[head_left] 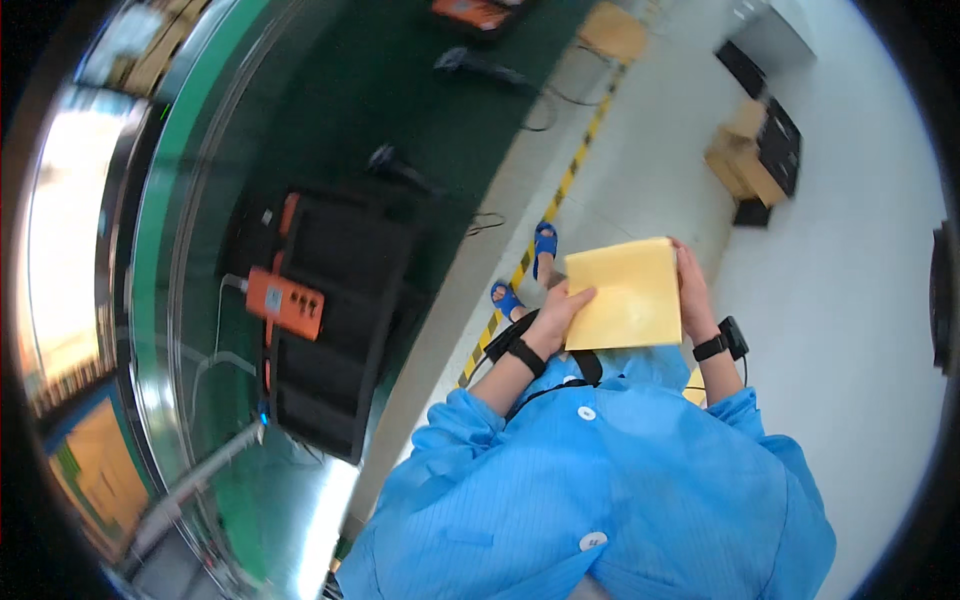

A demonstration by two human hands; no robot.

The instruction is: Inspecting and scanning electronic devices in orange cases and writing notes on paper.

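Both my hands hold a pale yellow, flat rectangular stack of what look like paper sheets or envelopes (628,300) in front of my body. My left hand (560,316) grips its left edge, thumb lying on top. Along the right edge, my right hand (692,285) is closed round the side, its fingers partly hidden behind the stack. Dark bands circle both wrists, and the sleeves are blue.
A dark green workbench (420,110) runs along my left, bearing a black compartmented tray (325,370) and an orange device (285,302) with a cable. An open cardboard box (735,160) stands on the floor at far right. Yellow-black tape (580,165) marks the floor.
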